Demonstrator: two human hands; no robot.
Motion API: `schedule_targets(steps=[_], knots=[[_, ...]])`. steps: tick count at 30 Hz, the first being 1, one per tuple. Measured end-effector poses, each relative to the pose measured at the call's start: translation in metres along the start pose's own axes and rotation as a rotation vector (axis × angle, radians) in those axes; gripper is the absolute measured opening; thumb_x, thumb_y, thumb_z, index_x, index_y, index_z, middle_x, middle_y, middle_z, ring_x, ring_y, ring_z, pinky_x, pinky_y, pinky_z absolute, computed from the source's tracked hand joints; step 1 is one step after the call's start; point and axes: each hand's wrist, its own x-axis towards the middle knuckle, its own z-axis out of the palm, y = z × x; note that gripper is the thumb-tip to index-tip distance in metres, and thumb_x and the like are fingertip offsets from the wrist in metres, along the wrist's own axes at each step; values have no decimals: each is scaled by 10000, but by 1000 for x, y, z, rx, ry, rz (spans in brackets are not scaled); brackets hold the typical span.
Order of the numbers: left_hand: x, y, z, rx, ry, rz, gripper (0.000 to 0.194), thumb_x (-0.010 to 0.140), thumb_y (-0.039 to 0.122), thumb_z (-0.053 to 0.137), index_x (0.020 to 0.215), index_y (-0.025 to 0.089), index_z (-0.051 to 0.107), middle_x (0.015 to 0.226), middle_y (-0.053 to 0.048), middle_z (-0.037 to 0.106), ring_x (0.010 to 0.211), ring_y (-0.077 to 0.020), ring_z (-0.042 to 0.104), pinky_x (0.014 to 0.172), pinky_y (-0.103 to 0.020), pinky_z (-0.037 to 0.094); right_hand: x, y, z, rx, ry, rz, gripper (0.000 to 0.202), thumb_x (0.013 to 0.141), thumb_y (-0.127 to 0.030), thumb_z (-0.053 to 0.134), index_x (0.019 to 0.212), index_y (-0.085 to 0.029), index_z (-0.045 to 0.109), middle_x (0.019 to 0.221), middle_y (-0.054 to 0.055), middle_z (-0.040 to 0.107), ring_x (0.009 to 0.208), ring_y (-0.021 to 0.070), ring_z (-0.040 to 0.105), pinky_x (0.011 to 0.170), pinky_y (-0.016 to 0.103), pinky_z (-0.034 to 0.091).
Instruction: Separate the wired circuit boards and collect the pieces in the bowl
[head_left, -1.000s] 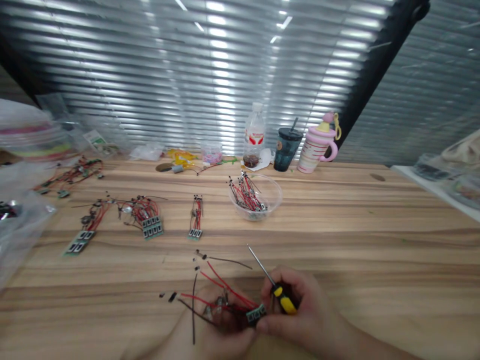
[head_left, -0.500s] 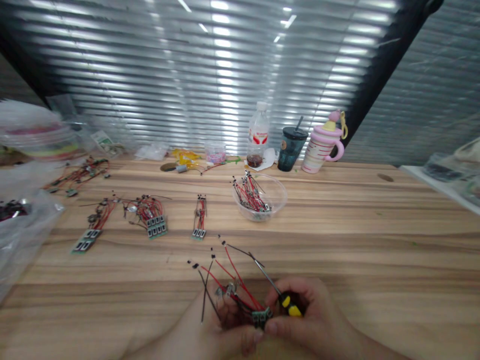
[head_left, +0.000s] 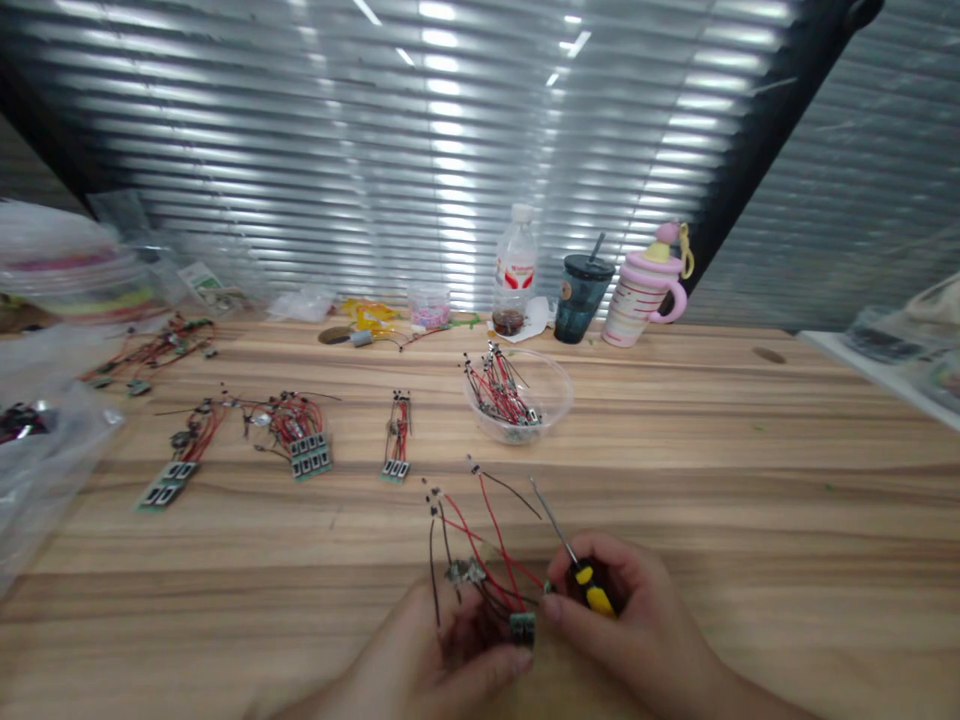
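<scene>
My left hand (head_left: 420, 635) pinches a small green circuit board (head_left: 522, 628) between thumb and fingers. Red and black wires (head_left: 491, 560) fan up from it, with tiny black parts at their far ends and silvery round pieces near the fingers. In my right hand (head_left: 637, 615) rests a screwdriver (head_left: 596, 595) with a black and yellow handle, its shaft slanting up and away to the left. Between my right thumb and index finger is a small greenish board piece (head_left: 548, 588), with a wire running to it. A narrow gap parts it from the left hand's board.
Beyond my hands lie three wired board groups (head_left: 311, 455). A clear plastic bowl (head_left: 559, 400) holds more wired boards. A bottle (head_left: 516, 265), a dark tumbler (head_left: 581, 300) and a pink mug (head_left: 637, 300) stand along the back. Plastic bags (head_left: 60, 470) cover the left side.
My right hand has moved slightly right, away from the left, with the screwdriver. A small board piece now sits apart from the left hand's board, and the wires have shifted right.
</scene>
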Motion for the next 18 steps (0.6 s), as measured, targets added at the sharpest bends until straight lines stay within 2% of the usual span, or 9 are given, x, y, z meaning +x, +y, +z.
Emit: schedule_targets(steps=[3, 6, 9, 14, 18], knots=[[1, 0, -2, 62, 12, 79, 188, 786, 256, 595, 962, 194, 614, 976, -33, 648, 898, -130, 574, 827, -229, 448, 0, -1, -1, 39, 25, 9, 175, 681, -265, 662, 740, -146, 548, 636, -26, 507, 548, 70, 460, 512, 176, 393], [5, -1, -4, 50, 77, 72, 118, 768, 256, 614, 839, 161, 609, 784, -11, 622, 724, -99, 564, 673, -186, 461, 0, 0, -1, 73, 22, 84, 265, 728, -354, 635, 867, -146, 548, 589, -57, 447, 409, 37, 355, 375, 163, 297], [9, -3, -5, 20, 150, 81, 158, 735, 267, 655, 773, 145, 562, 638, 32, 529, 592, -70, 518, 560, -166, 437, 1, 4, 0, 154, 14, 153, 396, 735, -455, 618, 957, -137, 537, 549, -66, 432, 386, 38, 352, 343, 153, 257], [10, -5, -8, -30, 145, 155, 196, 757, 260, 649, 869, 166, 519, 657, 39, 539, 602, -63, 530, 560, -158, 428, 4, 7, 0, 252, 5, 184, 435, 714, -510, 626, 913, -136, 525, 496, -88, 393, 375, 31, 334, 342, 137, 250], [9, -7, -8, -7, 129, 205, 148, 783, 243, 627, 867, 181, 522, 690, 42, 532, 630, -50, 518, 593, -145, 427, 4, 5, 0, 132, -8, 157, 383, 740, -471, 605, 910, -132, 551, 543, -69, 433, 388, 42, 360, 359, 161, 303]])
